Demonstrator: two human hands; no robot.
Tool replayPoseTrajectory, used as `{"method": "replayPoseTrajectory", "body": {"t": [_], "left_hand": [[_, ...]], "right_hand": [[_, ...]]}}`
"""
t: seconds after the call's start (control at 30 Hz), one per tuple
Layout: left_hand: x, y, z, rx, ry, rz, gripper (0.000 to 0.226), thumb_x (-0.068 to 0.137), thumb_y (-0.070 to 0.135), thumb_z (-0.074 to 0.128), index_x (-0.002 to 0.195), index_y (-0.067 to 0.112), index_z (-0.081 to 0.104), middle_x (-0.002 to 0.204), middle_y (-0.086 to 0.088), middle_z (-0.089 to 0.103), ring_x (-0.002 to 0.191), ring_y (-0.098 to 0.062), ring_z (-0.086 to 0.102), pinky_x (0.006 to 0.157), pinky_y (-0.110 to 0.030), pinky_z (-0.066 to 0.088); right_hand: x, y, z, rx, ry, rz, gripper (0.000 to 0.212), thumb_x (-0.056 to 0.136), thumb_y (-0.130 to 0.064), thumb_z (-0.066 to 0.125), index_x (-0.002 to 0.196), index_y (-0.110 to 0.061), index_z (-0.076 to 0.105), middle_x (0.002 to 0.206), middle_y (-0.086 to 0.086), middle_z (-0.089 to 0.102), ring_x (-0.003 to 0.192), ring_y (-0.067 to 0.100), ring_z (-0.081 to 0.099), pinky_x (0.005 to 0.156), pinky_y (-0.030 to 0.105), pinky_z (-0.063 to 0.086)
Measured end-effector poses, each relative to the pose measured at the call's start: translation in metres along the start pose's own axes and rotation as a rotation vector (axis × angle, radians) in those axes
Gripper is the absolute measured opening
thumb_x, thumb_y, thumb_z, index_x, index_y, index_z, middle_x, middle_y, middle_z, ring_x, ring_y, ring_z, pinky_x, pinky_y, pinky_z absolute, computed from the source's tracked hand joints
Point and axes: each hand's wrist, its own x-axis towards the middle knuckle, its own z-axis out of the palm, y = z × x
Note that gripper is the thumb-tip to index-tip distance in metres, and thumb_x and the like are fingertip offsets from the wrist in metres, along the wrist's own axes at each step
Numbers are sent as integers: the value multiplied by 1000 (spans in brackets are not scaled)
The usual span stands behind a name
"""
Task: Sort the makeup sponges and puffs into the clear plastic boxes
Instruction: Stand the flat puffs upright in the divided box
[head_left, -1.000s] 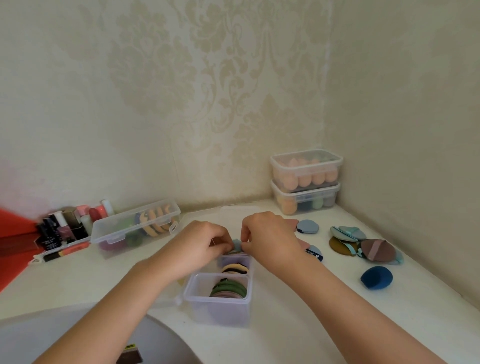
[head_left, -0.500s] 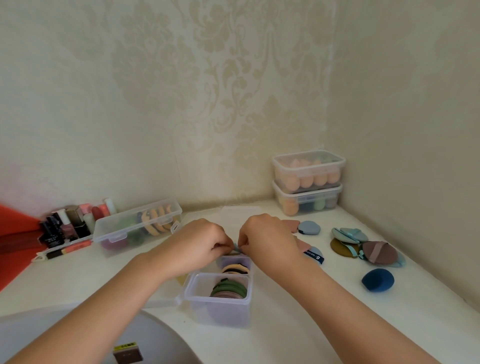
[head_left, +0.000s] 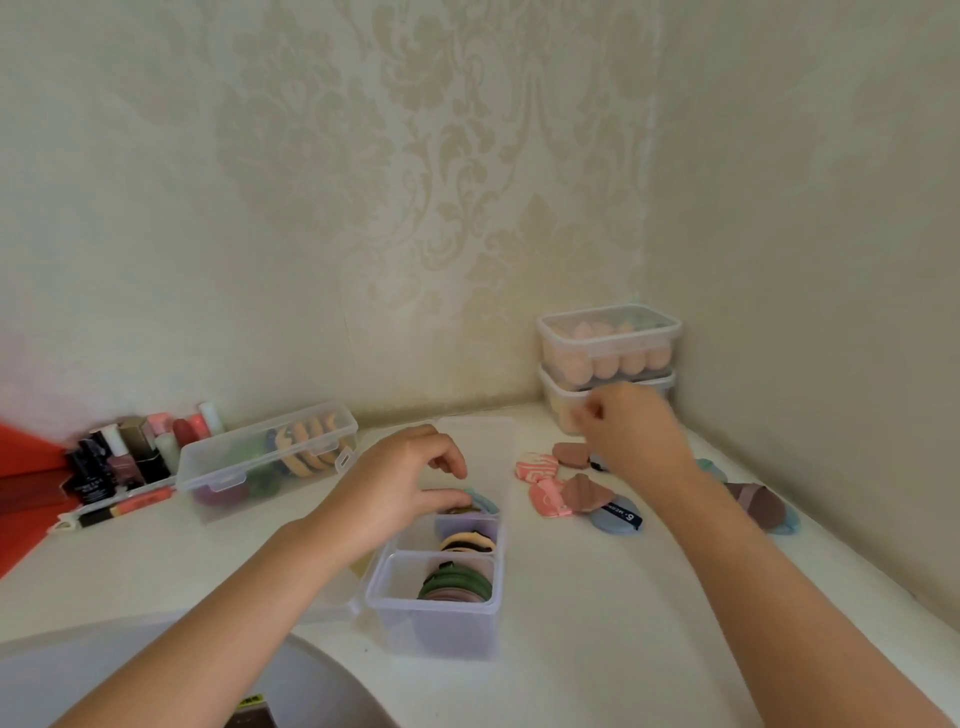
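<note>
The left hand (head_left: 400, 483) is held over the far compartment of the 3-part clear box (head_left: 434, 621). Its thumb is laid on a light-blue puff (head_left: 483, 501) there, with the fingers curled above; whether the puff is gripped cannot be told. The right hand (head_left: 634, 436), blurred, is raised above loose puffs (head_left: 587, 493) near 2 stacked boxes (head_left: 608, 332), fingers curled, nothing seen held.
</note>
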Motion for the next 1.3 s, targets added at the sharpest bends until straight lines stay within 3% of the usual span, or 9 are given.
{"method": "replayPoseTrajectory", "body": {"t": [0.13, 0.23, 0.33, 0.4, 0.5, 0.6, 0.93, 1.17, 1.3], "left_hand": [[3, -4, 1, -124, -107, -80, 12, 75, 24, 77, 82, 31, 71, 92, 13, 68, 92, 3, 58, 81, -10, 41], [4, -4, 6, -129, -99, -137, 9, 78, 26, 73, 76, 33, 70, 87, 15, 69, 88, 3, 60, 80, -12, 41], [6, 0, 15, -74, -89, -146, 5, 83, 29, 67, 80, 28, 71, 85, 17, 67, 87, 4, 56, 74, -9, 38], [7, 3, 22, -29, -73, -147, 12, 85, 31, 63, 84, 23, 72, 83, 16, 65, 86, 1, 56, 74, -15, 39], [8, 8, 32, 8, -23, -155, 15, 85, 33, 61, 81, 24, 72, 79, 15, 65, 85, -6, 58, 77, -24, 43], [11, 14, 39, 30, 4, -168, 17, 85, 36, 58, 83, 25, 71, 88, 12, 68, 88, -8, 59, 79, -26, 45], [33, 8, 24, -124, 5, -127, 23, 92, 21, 52, 74, 29, 63, 77, 9, 68, 72, -5, 62, 74, -24, 49], [24, 3, 44, -182, 180, -33, 24, 90, 17, 58, 71, 31, 66, 81, 13, 65, 91, -1, 53, 74, -7, 35], [23, 2, 49, -376, 173, -81, 22, 81, 33, 50, 71, 30, 69, 86, 16, 65, 94, 1, 55, 80, -8, 35]], "right_hand": [[12, 49, 3, -181, -157, 344, 20, 92, -14, 47, 108, -9, 58, 111, 10, 63, 101, 26, 60, 71, 29, 44], [9, 64, 12, -258, -344, 427, 23, 92, -28, 51, 109, -13, 56, 113, 5, 60, 94, 21, 55, 74, 28, 43], [9, 63, 12, -292, -420, 420, 31, 87, -44, 59, 93, -15, 48, 85, 0, 54, 83, 19, 50, 69, 26, 40], [9, 56, 11, -306, -401, 386, 24, 88, -35, 60, 89, -15, 46, 81, -1, 50, 82, 18, 50, 63, 24, 38], [7, 43, 11, -356, -376, 309, 7, 94, -20, 49, 98, -15, 53, 111, 5, 60, 92, 19, 54, 68, 25, 40], [7, 36, 17, -378, -383, 313, 28, 95, -10, 43, 120, -9, 55, 125, 8, 56, 114, 22, 55, 86, 28, 45], [6, 27, 9, -383, -222, 229, 22, 93, -15, 49, 114, -11, 56, 119, 6, 60, 110, 21, 58, 89, 30, 45], [6, 7, 5, -91, -155, 148, 23, 92, -18, 45, 106, -19, 63, 111, 1, 63, 107, 22, 56, 84, 31, 38], [-2, -7, 15, -184, -60, 89, 22, 93, -18, 44, 103, -19, 63, 105, 2, 65, 102, 22, 55, 80, 36, 28]]}}
